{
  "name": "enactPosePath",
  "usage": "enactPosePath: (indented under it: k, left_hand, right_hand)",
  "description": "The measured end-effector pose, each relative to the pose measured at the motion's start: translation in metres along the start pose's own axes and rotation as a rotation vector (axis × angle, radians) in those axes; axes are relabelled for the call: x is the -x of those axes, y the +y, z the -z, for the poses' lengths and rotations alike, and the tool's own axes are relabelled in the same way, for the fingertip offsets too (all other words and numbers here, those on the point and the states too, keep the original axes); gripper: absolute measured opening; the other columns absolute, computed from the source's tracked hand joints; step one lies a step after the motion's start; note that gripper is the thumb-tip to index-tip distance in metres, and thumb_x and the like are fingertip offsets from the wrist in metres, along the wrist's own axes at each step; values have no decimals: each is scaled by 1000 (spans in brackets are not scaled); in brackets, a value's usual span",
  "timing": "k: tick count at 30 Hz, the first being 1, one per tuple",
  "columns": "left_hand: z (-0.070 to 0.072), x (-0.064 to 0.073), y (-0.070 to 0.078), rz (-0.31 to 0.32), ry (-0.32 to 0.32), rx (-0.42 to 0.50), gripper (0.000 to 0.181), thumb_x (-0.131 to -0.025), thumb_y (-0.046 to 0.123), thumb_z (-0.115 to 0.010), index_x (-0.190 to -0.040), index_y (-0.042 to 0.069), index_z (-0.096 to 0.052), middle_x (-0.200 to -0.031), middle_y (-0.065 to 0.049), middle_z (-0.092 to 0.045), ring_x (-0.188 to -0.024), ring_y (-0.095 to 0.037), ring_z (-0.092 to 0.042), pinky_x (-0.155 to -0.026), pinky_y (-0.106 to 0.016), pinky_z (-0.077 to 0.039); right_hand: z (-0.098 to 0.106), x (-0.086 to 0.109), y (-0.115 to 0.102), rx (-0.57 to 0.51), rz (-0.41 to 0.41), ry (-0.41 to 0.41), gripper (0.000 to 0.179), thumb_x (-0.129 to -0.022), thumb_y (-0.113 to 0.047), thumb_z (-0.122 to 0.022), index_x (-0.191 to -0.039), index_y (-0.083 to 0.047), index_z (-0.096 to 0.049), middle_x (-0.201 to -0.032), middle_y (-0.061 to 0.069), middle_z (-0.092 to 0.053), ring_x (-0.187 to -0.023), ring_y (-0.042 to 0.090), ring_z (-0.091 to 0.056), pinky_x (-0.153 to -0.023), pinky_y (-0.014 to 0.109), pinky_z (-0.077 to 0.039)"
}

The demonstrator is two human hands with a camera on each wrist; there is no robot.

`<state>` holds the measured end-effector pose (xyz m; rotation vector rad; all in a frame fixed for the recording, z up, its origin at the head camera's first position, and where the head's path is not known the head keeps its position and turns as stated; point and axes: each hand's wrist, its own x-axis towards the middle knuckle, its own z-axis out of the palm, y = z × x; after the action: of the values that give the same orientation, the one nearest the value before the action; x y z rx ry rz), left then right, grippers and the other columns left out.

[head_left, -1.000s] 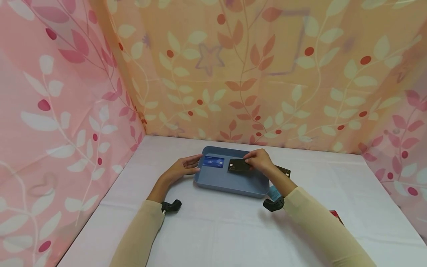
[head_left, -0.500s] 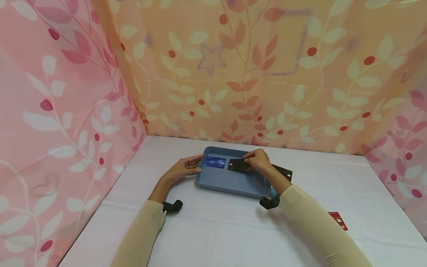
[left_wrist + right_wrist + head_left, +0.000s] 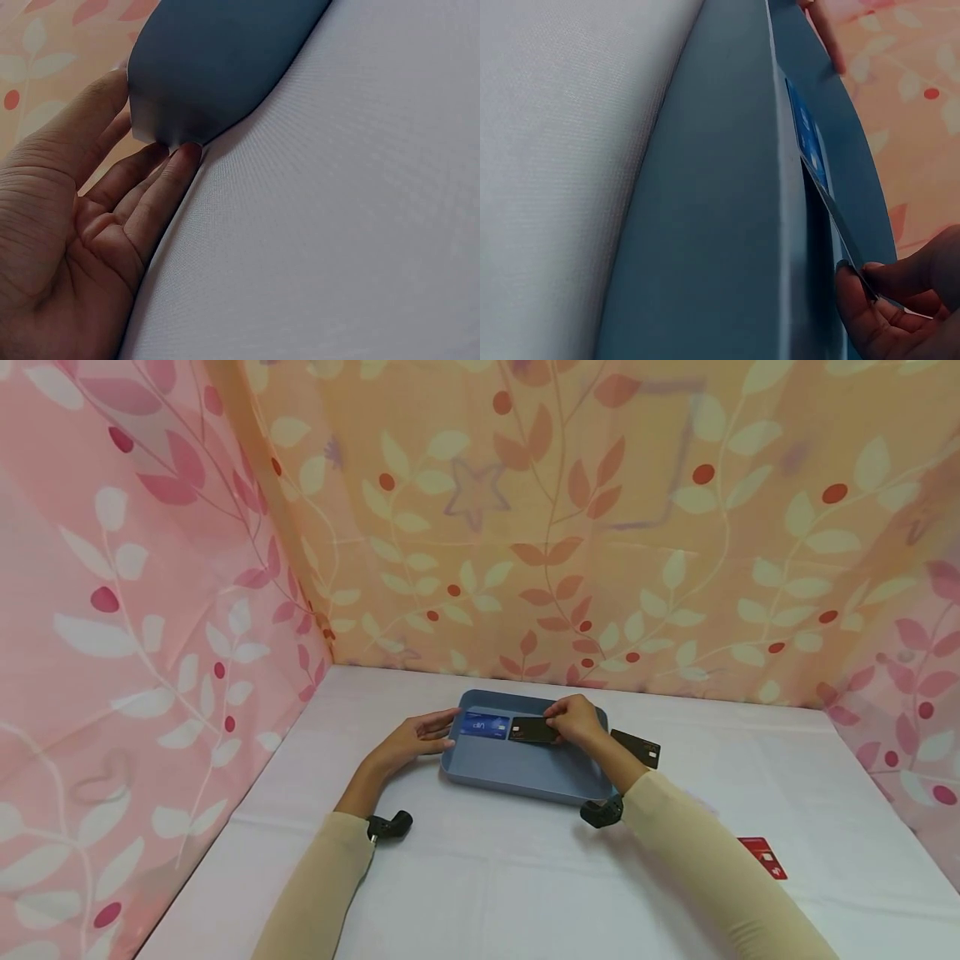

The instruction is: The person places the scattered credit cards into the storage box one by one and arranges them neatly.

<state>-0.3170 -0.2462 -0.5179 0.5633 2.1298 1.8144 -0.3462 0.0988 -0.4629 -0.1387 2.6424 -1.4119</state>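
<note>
A blue-grey tray [image 3: 525,774] lies on the white-covered table. Inside it, near the back left, is a blue card [image 3: 485,725] marked VIP. My right hand [image 3: 576,720] pinches a black card [image 3: 528,730] between thumb and fingers at its right end. The black card's left end meets the blue card's right edge in the head view; in the right wrist view it slants, with the pinched end raised. My left hand [image 3: 412,739] touches the tray's left side with extended fingers [image 3: 176,169], holding nothing else.
Another black card [image 3: 636,748] lies on the table just right of the tray. A red card [image 3: 762,857] lies farther right, partly behind the right sleeve [image 3: 705,847]. Leaf-patterned curtains [image 3: 480,568] stand behind and at both sides.
My right hand has shifted slightly left with the black card, closing the gap to the blue card. The right forearm has lowered a little, showing more of the red card. My left hand stays put.
</note>
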Motion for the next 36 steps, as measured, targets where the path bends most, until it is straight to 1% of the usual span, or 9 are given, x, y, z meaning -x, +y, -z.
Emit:
enactPosePath:
  k: [8,14,18,22,26,30,32,36]
  left_hand:
    - [-1,1,0,-2,5,-7,67,-93,13,-76,-153,16,-47,-158,-8,-44,-144,-24,-43,-111,-32,-42]
    - [-2,0,0,6,13,8,66,-93,11,-75,-153,15,-47,-157,-7,-45,-143,-23,-44,-110,-31,-43]
    - [-2,0,0,10,14,10,66,-93,12,-75,-153,15,-48,-157,-6,-46,-143,-22,-44,-109,-30,-44]
    - [-2,0,0,5,11,9,66,-93,12,-75,-153,16,-48,-157,-6,-45,-143,-23,-44,-109,-31,-44]
    - [-1,0,0,2,5,5,66,-93,13,-75,-153,16,-47,-157,-7,-45,-143,-23,-43,-110,-32,-43]
    - [-1,0,-1,3,3,-4,66,-94,13,-75,-153,17,-47,-157,-6,-44,-144,-23,-43,-110,-32,-43]
    - [-1,0,-2,5,4,-8,65,-94,14,-75,-153,18,-47,-157,-6,-45,-143,-23,-43,-110,-32,-43]
    - [0,-1,-3,6,3,-3,65,-94,13,-75,-153,18,-48,-158,-6,-44,-144,-23,-43,-110,-32,-43]
  right_hand:
    - [-3,-2,0,68,36,-2,15,-91,4,-69,-103,9,-74,-90,19,-72,-50,15,-64,-53,30,-60]
    - [-5,-4,2,95,37,-3,14,-89,4,-70,-102,8,-75,-93,19,-72,-49,11,-61,-51,26,-58]
    - [-6,-4,2,99,57,2,14,-88,4,-70,-100,9,-74,-91,19,-72,-51,15,-63,-49,25,-57]
    - [-7,-2,1,124,108,17,12,-87,5,-70,-98,9,-74,-88,19,-72,-54,19,-65,-49,26,-57]
    - [-8,-2,2,170,149,46,11,-85,4,-72,-94,8,-74,-83,17,-72,-51,14,-62,-48,26,-56]
    - [-10,-2,1,227,156,65,9,-85,1,-74,-93,6,-74,-82,15,-72,-49,12,-62,-47,25,-55]
    - [-10,-2,-1,268,160,69,10,-86,0,-74,-94,6,-75,-85,16,-73,-51,13,-63,-48,25,-55]
    - [-12,-1,-5,370,162,85,12,-86,-5,-75,-95,3,-76,-94,16,-73,-71,23,-68,-64,36,-59]
